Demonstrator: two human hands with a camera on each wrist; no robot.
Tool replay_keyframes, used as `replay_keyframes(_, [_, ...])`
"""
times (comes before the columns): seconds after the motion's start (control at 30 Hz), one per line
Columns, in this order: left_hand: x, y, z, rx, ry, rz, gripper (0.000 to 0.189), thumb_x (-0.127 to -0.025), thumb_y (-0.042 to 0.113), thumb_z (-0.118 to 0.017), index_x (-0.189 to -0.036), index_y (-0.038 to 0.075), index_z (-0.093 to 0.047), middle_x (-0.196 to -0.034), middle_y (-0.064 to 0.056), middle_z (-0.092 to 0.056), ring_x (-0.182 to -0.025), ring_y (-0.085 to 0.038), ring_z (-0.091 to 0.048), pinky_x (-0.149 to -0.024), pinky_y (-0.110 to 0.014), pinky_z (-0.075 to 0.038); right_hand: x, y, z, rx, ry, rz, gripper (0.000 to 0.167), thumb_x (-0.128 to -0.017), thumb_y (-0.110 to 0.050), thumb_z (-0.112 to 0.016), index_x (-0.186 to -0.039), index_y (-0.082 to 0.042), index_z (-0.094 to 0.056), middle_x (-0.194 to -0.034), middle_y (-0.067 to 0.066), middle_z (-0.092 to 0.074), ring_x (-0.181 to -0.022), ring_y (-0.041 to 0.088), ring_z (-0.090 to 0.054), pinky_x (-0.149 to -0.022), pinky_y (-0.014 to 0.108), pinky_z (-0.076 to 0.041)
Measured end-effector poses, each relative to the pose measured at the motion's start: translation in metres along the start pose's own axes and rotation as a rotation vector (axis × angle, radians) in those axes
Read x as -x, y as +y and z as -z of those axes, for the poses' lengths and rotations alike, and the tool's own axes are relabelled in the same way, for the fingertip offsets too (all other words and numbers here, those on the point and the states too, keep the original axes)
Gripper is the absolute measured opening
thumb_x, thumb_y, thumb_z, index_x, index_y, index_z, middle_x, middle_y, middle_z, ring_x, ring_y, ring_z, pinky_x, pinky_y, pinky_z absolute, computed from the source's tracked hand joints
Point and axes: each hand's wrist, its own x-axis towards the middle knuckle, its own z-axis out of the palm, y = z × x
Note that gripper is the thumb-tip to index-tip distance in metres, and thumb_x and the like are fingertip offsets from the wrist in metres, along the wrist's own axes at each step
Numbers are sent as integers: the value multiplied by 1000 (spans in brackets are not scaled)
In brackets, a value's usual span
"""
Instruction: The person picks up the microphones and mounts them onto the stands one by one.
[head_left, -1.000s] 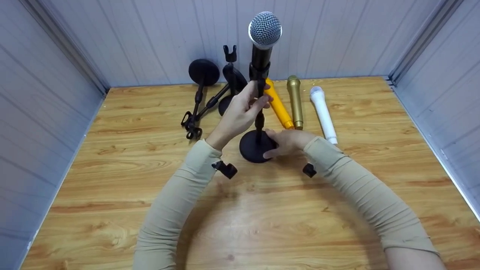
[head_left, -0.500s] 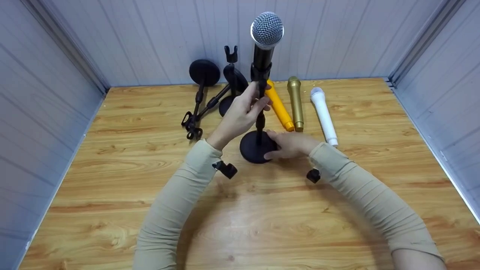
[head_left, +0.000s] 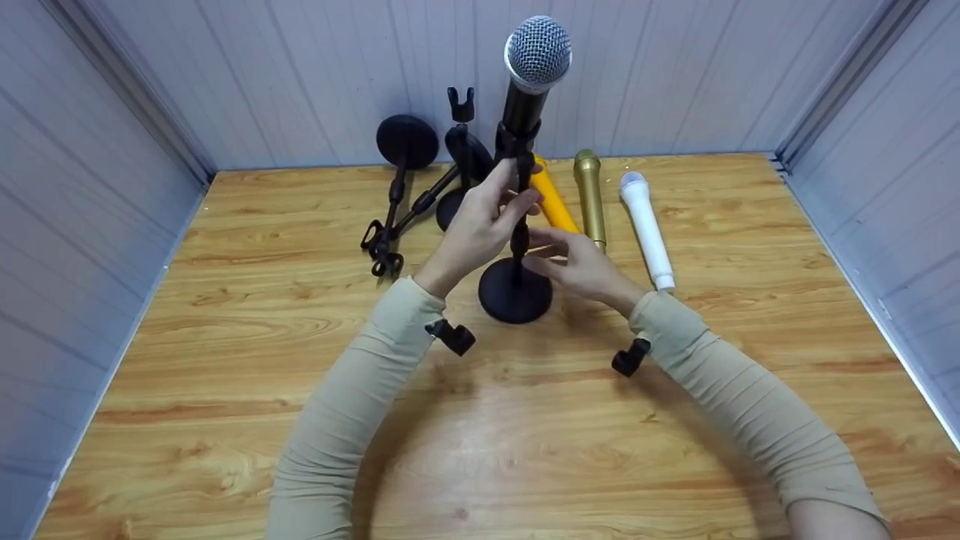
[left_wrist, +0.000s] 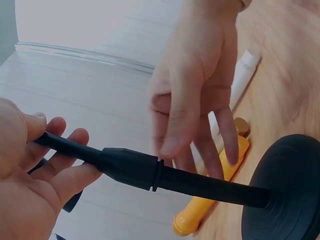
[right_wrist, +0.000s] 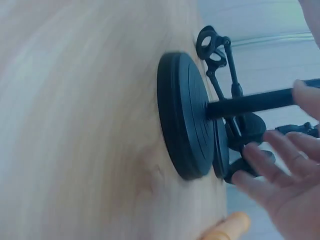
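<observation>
A black microphone (head_left: 523, 109) with a silver mesh head sits in the clip of an upright black desk stand (head_left: 515, 301), whose round base rests on the table. My left hand (head_left: 480, 217) pinches the upper pole just below the clip, between thumb and fingers. Beside the lower pole is my right hand (head_left: 583, 266); its fingers are spread and loosely extended behind the pole (left_wrist: 215, 187), thumb near the collar. Whether the thumb touches there, I cannot tell. In the right wrist view, the base (right_wrist: 185, 115) shows in full.
Behind the right hand lie an orange microphone (head_left: 555, 199), a gold microphone (head_left: 591, 195) and a white microphone (head_left: 646, 229). Other black stands lie or stand at the back left, including a tipped stand (head_left: 407, 142) and an upright clip (head_left: 461, 105). Panel walls border the wooden table (head_left: 480, 450).
My right hand has let go of the base and risen to the pole's lower part. The left hand keeps its grip, and the microphone's top shifts slightly.
</observation>
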Motion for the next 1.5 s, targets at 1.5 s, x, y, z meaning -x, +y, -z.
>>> replay_keyframes(1.5, [-3, -4, 2, 80, -17, 89, 21, -106, 24, -56, -121, 11, -63, -94, -11, -67, -83, -30, -64, -79, -32, -50, -10, -2, -15, -280, 189, 38, 27, -90, -5, -77, -114, 1, -66, -111, 9, -67, -98, 35, -68, -87, 43, -58])
